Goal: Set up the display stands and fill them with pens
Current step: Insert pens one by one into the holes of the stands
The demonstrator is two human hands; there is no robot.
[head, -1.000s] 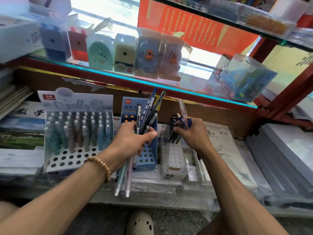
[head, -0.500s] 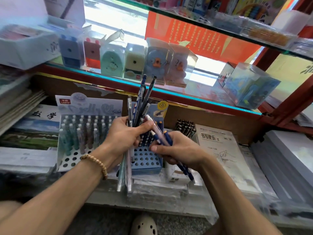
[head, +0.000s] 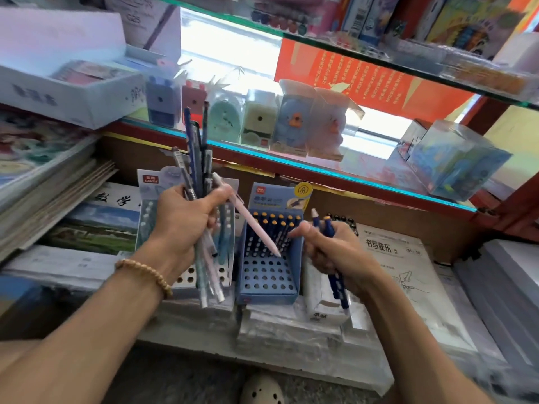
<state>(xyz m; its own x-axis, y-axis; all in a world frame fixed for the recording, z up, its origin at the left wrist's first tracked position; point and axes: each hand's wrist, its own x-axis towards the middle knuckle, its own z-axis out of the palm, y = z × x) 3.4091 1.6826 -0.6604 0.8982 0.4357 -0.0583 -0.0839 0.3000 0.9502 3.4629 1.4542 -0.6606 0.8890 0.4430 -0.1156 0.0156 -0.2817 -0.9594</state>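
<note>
Both hands grip pens, the left hand (head: pixel 182 220) a mixed bundle (head: pixel 198 170) and the right hand (head: pixel 329 249) two blue pens (head: pixel 335 275), before the blue display stand (head: pixel 269 258), whose rear rows are filled and front holes remain open.

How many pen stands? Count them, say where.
3: pale stand behind the left hand, blue stand in the middle, white stand behind the right hand. More may be hidden.
</note>
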